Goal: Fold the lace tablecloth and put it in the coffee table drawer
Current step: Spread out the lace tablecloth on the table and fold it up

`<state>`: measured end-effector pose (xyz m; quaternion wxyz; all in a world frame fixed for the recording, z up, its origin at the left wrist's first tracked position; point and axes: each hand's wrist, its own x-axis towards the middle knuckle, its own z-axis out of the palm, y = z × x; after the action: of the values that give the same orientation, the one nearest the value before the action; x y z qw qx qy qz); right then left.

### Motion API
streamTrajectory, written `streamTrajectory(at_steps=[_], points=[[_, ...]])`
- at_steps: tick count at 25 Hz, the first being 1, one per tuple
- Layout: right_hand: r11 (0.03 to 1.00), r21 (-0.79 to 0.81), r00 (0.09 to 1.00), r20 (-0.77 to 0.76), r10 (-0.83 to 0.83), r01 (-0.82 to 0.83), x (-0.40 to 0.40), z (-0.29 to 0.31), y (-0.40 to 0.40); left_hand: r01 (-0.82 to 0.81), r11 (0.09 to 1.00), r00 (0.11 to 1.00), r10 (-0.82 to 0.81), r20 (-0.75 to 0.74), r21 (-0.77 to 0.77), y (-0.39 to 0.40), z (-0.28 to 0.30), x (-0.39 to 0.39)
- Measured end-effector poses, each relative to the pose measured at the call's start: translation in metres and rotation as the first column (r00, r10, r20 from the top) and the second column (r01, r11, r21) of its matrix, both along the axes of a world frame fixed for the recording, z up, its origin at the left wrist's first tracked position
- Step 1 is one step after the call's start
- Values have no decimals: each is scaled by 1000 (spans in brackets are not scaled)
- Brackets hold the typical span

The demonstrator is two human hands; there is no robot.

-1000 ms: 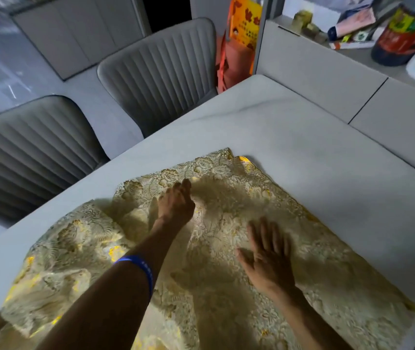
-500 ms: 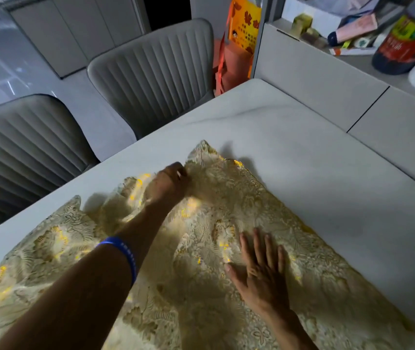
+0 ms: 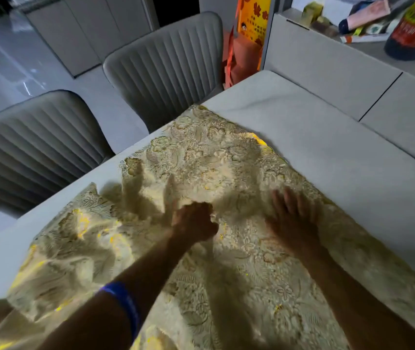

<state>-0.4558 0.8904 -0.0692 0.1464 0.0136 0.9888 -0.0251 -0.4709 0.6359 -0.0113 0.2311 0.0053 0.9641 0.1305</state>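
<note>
We look down on a pale grey table (image 3: 327, 157) whose near half is covered by the lace tablecloth (image 3: 214, 157), a cream and gold floral sheet that runs from the near edge up toward the far left edge, one pointed corner reaching that edge beside the nearer of two chairs. The cloth lies flat on its right side and is rumpled into ridges and folds along the table's left edge (bright yellow glints show where light catches the weave). Behind the table's left edge stand two grey ribbed chairs (image 3: 166, 64), one at the far corner, the other (image 3: 29, 145) further toward us. Along the table's right edge runs a low grey cabinet top (image 3: 332, 69) carrying a dark bottle with a red label (image 3: 413, 31) and some small clutter, too blurred for us to name. An orange and yellow bag (image 3: 249, 31) stands just off the table's far corner. The left hand (image 3: 193, 223) sits near the middle of the cloth, fingers curled into a fist that bunches lace, with ridges of cloth fanning away from it. The right hand (image 3: 292, 221), just beside it toward the right edge, lies palm down on the cloth with fingers straight and spread, blurred at the tips. A blue wristband (image 3: 123, 304) circles the left forearm
</note>
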Motion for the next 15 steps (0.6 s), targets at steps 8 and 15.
streamTrajectory(at_steps=[8,15], points=[[950,-305,994,-104,32,-63,143,46,-141,74,997,992,-70,-106,36,-29,30,104],[946,-322,992,-125,8,-48,241,86,-229,63,996,972,-74,-225,-56,-122,52,215]])
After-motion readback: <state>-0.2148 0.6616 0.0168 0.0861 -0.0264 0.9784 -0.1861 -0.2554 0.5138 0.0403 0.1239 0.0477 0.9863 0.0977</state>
